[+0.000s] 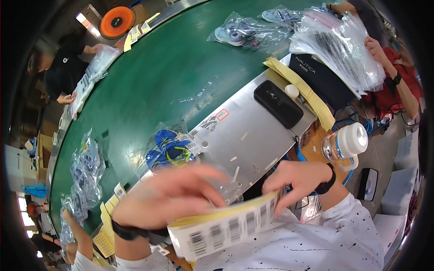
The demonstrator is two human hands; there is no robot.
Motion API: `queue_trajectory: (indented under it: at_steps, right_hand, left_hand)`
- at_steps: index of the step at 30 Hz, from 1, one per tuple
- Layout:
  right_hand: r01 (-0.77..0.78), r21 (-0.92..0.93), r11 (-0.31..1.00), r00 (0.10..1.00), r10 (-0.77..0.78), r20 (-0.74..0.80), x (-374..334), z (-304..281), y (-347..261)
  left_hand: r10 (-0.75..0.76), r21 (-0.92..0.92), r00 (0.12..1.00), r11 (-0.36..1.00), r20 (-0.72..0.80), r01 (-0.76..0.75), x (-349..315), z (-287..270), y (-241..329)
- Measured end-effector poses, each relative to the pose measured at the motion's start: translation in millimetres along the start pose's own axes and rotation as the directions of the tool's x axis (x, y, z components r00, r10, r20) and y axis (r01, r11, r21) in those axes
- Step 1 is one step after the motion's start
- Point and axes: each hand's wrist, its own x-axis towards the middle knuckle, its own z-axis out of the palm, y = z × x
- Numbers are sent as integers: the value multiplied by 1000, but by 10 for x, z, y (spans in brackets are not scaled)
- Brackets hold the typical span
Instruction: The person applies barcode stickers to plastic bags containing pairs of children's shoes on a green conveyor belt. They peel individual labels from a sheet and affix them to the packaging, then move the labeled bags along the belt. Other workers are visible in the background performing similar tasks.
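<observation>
Spanning the gap between two hands: a stack of barcode label strips (pixel 228 231), long axis left to right, right end slightly farther.
Right hand (pixel 302 179) is narrow, thumb and fingers pinching the stack's right end; left hand (pixel 167 196) is over the far edge toward the left end, fingers partly spread (motion blur, cannot tell if it grips). Stack sits near, before the white shirt (pixel 289 244); bagged blue footwear (pixel 166 147) lies beyond, closer to the left hand.
</observation>
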Motion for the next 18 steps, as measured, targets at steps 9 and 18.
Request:
queue_trajectory:
  at_steps: [9, 18]
  right_hand:
    - [-163, 368, 916, 639, 382, -668, 399, 9, 1060]
    - [-212, -51, 976, 425, 46, -904, -245, 338, 936]
  left_hand:
    - [246, 102, 484, 947, -840, -304, 317, 223, -596]
    - [286, 634, 851, 770, -441, 70, 823, 778, -1380]
